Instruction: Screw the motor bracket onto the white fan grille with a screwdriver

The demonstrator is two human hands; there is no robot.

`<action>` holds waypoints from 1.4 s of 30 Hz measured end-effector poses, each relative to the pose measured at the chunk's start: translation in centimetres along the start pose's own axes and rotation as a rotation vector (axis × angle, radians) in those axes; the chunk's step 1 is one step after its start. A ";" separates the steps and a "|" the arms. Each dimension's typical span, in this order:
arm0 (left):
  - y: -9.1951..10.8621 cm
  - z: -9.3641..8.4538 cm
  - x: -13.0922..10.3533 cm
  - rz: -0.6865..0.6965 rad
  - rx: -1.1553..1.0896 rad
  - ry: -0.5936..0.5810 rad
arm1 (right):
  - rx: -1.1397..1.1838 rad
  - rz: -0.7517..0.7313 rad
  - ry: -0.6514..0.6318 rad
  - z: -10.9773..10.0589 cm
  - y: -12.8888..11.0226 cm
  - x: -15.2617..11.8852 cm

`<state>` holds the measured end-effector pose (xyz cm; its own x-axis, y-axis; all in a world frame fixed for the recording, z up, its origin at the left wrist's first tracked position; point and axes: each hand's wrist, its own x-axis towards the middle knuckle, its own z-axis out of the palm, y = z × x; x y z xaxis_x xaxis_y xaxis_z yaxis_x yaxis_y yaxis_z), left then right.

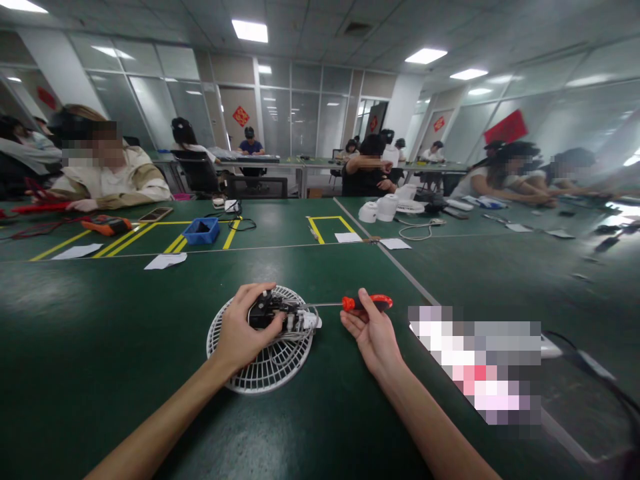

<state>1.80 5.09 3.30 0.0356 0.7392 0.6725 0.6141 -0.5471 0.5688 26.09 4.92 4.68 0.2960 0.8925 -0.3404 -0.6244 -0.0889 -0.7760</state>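
Observation:
Lying on the green table is a round white fan grille (265, 377). On top of it sits a fan motor assembly (273, 313), black with white parts and cable. My left hand (245, 327) is wrapped around this motor from the left, thumb in front and fingers over the back. To the right, my right hand (373, 330) holds a screwdriver (365, 303) by its red and black handle. The screwdriver lies level, its shaft pointing left. Its tip meets the motor assembly's right side, though the exact contact spot is too small to make out.
A blurred-out flat object (470, 367) lies right of my right hand, with a cable beyond. Farther back are a blue bin (201, 230), paper sheets (166, 261), an orange meter (107, 225) and white fan parts (387, 207). Several people sit around the tables.

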 end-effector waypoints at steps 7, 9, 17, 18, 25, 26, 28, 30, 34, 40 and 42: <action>-0.1 0.1 -0.1 -0.007 -0.002 -0.017 | 0.036 0.007 0.000 -0.2 0.1 0.6; 0.0 0.0 0.0 -0.007 0.000 -0.017 | 0.006 -0.015 -0.032 -0.3 0.3 0.8; 0.2 -0.2 0.1 -0.016 0.008 -0.031 | -0.720 -0.324 -0.247 -1.2 2.3 1.5; 0.2 -0.2 0.2 -0.019 0.008 -0.037 | -0.857 -0.389 -0.246 -1.3 2.5 1.5; 0.1 -0.8 0.7 -0.042 0.006 -0.123 | -1.490 -0.638 -0.198 -1.3 3.2 1.3; 0.1 -0.9 0.7 -0.042 0.004 -0.136 | -1.545 -0.662 -0.193 -1.2 3.3 1.2; 0.0 -1.4 0.8 -0.045 0.004 -0.155 | -1.622 -0.708 -0.185 -1.2 3.4 1.1; -0.3 -2.2 0.9 -0.057 0.012 -0.173 | -1.668 -0.744 -0.182 -1.1 3.5 1.1; -1.5 -4.4 1.3 -0.056 0.036 -0.235 | -1.735 -0.790 -0.178 -1.3 3.6 1.3; -4.4 -9.4 0.9 -0.109 0.126 -0.267 | -1.775 -0.760 -0.115 -1.4 3.1 1.5; -5.9 -11.6 0.3 -0.158 0.181 -0.272 | -1.788 -0.731 -0.073 -1.5 2.9 1.6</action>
<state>-10.98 4.02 5.63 0.1228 0.9001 0.4181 0.7574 -0.3572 0.5466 25.78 5.41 1.09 0.0612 0.9703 0.2341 0.9501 0.0152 -0.3116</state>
